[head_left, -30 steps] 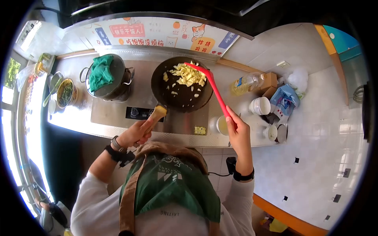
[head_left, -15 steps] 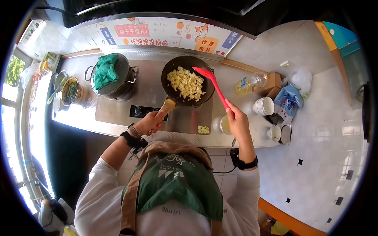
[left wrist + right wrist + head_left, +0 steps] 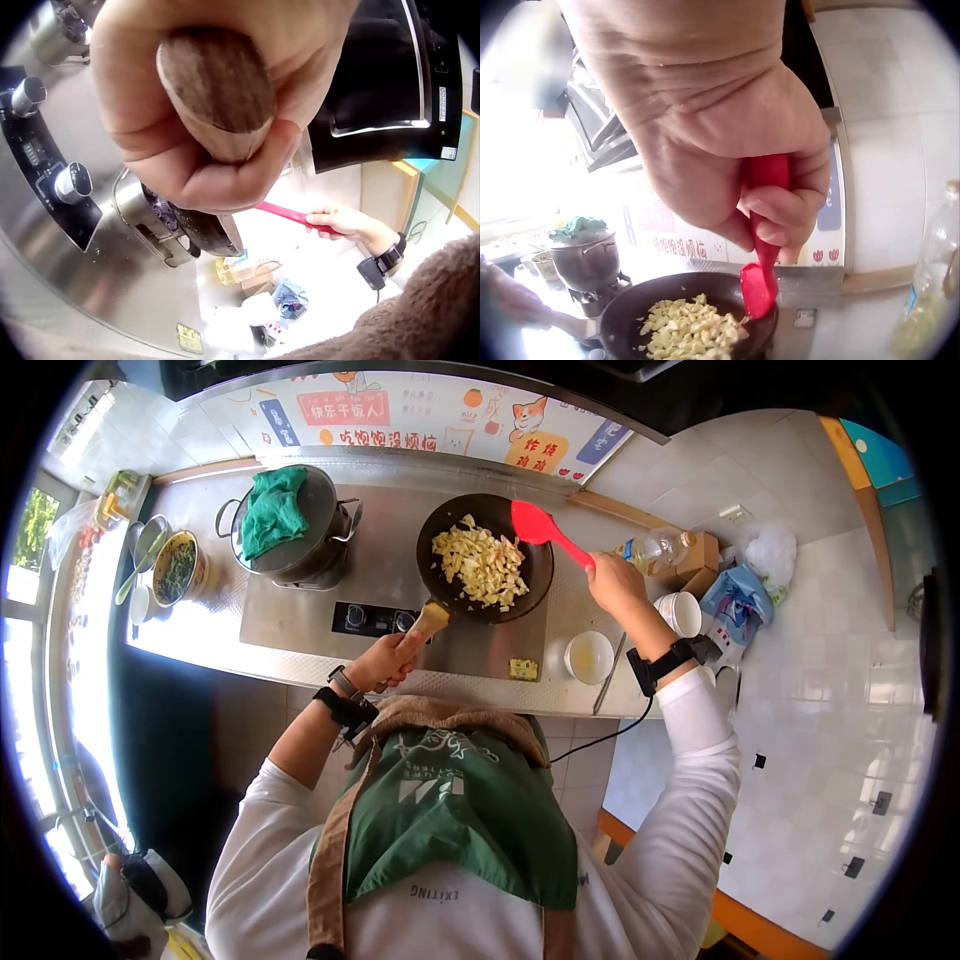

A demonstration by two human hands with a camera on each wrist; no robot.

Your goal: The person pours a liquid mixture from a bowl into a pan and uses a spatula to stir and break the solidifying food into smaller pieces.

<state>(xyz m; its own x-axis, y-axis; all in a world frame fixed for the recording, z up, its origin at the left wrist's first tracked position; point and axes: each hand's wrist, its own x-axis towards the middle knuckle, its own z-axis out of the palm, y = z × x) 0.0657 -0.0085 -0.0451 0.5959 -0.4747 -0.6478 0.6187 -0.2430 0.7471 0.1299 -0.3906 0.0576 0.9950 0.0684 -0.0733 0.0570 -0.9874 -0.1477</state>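
My left hand [image 3: 385, 663] grips the wooden handle [image 3: 217, 82] of a dark frying pan [image 3: 540, 575], its fingers wrapped round the handle's end. Pale yellow chopped pieces [image 3: 478, 563] are spread over the middle of the pan, some with browned edges. A red spatula [image 3: 535, 523] is in my right hand [image 3: 615, 582], held with curled fingers around its handle. In the right wrist view, the spatula's head [image 3: 759, 291] overlaps the pan's right rim, beside the food. The right hand [image 3: 337, 221] also shows in the left wrist view.
Left of the pan stands a lidded pot [image 3: 305, 525] topped by a green cloth [image 3: 273, 513]. A bowl of greens [image 3: 178, 568] sits farther left. To the right are a white bowl [image 3: 589, 657], an oil bottle [image 3: 660, 550] and a cardboard box [image 3: 697, 560]. Stove knobs [image 3: 403, 621] lie before the pan.
The food has shifted from the pan's far side back to its middle. My right hand has moved farther away and the spatula has swung round flatter, its head still near the pan's right rim.
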